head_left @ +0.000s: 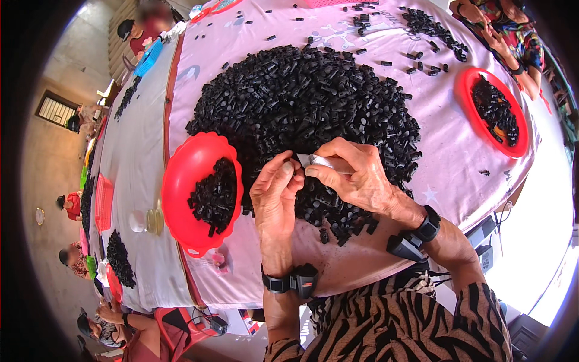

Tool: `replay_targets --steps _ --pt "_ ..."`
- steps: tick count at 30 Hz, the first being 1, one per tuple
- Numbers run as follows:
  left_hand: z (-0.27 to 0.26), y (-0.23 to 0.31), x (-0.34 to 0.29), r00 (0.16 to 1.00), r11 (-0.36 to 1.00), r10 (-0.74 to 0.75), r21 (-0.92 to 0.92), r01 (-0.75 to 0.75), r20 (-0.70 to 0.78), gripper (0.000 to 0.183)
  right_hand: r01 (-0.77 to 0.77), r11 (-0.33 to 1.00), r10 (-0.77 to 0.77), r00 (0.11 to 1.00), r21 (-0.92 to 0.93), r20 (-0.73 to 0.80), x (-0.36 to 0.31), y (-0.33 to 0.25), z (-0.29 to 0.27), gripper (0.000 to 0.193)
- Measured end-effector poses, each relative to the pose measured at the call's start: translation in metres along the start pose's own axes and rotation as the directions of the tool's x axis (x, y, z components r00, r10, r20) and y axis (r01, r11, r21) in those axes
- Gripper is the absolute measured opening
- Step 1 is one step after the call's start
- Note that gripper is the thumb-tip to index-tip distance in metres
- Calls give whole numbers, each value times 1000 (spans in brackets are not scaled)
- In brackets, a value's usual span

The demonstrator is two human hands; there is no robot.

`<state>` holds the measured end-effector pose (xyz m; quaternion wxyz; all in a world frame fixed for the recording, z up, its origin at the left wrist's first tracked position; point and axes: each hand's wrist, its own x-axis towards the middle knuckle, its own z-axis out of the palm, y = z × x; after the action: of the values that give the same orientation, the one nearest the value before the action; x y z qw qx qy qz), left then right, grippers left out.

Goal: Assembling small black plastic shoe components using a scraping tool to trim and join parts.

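Over the near side of a large heap of small black tubular plastic pieces (301, 96), my two hands meet. My left hand (274, 196) pinches one small black plastic piece (295, 157) between thumb and fingers, mostly hidden by the fingertips. Gripped in my right hand (362, 172) is a small knife (319, 160) with a pale, pointed blade. Its tip is at the piece; whether it touches cannot be made out. Just left of my left hand sits a red scalloped bowl (178, 187), with black pieces gathered on its right side.
A second red bowl (463, 90) with black pieces stands at the right, near a co-worker's hands (491, 36). Loose pieces (416, 56) are scattered at the far side. Small clear containers (155, 221) and a pink basket (104, 202) lie left. Other people sit along the left.
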<state>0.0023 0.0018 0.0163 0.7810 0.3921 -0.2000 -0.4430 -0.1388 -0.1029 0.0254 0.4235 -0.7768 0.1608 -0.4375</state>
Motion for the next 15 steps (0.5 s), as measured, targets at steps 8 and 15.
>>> replay_targets --steps 8,15 --pt "0 -1 1 1000 1000 -23 14 23 8 36 -60 998 60 998 -33 7 3 -2 -5 19" --pt "1 -1 2 1000 999 -27 37 28 -10 39 6 999 -5 1000 -44 6 3 3 -2 19"
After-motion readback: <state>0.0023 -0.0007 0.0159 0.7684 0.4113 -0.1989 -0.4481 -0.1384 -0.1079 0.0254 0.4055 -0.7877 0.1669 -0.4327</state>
